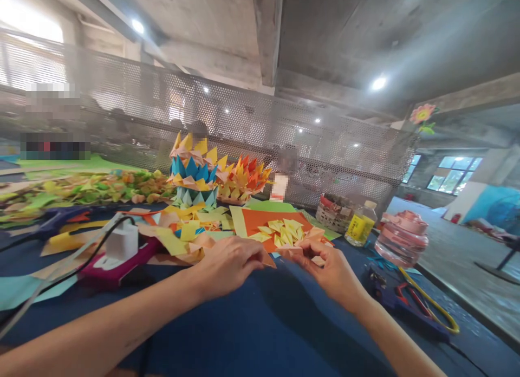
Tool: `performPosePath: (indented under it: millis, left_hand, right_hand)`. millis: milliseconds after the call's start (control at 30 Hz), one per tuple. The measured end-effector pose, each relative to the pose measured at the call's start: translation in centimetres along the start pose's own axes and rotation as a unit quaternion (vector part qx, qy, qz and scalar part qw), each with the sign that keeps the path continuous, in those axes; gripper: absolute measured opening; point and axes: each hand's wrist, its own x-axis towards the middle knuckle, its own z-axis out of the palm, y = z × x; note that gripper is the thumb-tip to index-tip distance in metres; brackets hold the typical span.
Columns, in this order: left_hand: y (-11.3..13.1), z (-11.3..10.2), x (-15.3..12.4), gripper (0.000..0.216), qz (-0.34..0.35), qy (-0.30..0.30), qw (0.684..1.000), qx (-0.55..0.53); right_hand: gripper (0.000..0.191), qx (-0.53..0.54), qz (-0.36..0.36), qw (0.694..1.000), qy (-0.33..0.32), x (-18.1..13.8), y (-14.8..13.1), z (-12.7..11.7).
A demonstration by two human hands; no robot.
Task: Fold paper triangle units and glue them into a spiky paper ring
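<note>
My left hand [235, 264] is closed, its fingertips pinching a small brownish-orange piece of paper [268, 259] with a pointed corner. Between the thumb and fingers of my right hand [328, 262] is a small peach-coloured paper piece [290, 251], apparently folded. Just beyond both hands, several pale yellow folded paper pieces [286, 233] lie heaped on an orange sheet [251, 220]. Behind my left hand stands a tiered paper ornament [194, 174] with yellow, peach and blue points. An orange and yellow pointed paper piece [246, 176] sits beside it.
On the dark blue tabletop [244, 328] lie a magenta power strip [117, 263] with cables and glue guns [406, 301] [60, 220]. At right are a pink bottle [402, 239], a yellow-labelled bottle [361, 225] and a woven basket [333, 212]. A perforated screen [239, 117] stands behind.
</note>
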Motion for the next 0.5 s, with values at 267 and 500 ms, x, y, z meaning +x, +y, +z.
performPosePath:
  millis: [267, 500]
  left_hand:
    - [0.6, -0.8, 0.2, 0.011, -0.023, -0.035, 0.999, 0.000]
    - [0.6, -0.3, 0.2, 0.008, -0.023, -0.055, 0.998, 0.003]
  right_hand:
    - [0.024, 0.096, 0.007, 0.994, -0.053, -0.8, -0.4, 2.0]
    - [0.018, 0.051, -0.002, 0.998, -0.031, -1.0, -1.1, 1.7]
